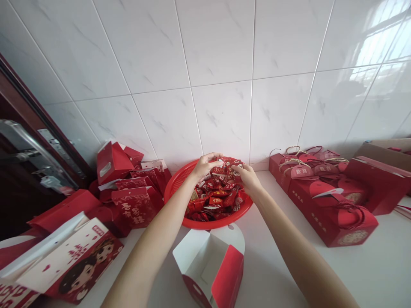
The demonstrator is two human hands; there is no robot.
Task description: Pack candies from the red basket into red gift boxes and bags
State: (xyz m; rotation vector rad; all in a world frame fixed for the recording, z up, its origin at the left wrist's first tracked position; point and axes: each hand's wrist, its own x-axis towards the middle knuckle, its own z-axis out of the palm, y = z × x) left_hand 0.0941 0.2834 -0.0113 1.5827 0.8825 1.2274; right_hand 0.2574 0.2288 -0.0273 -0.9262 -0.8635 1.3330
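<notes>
My left hand (207,166) is over the far part of a red plastic basket (175,188). Its thumb and fingers close on a small red candy packet (219,170). My right hand (249,179) is at the basket's right side, its thumb pressed on another red printed candy packet (234,167). The two packets are side by side, and the fingers partly cover them. Beneath them lies a heap of candies (218,200) in mostly red wrappers. Nearer to me, between my forearms, an open gift box (227,273) shows its white inside, with flaps spread.
Several closed red gift boxes (316,209) with cord and rope handles stand on the right. Unclosed red boxes and bags (135,205) crowd the left, with a white and red printed box (80,261) in front. A tiled wall (221,111) rises behind the basket.
</notes>
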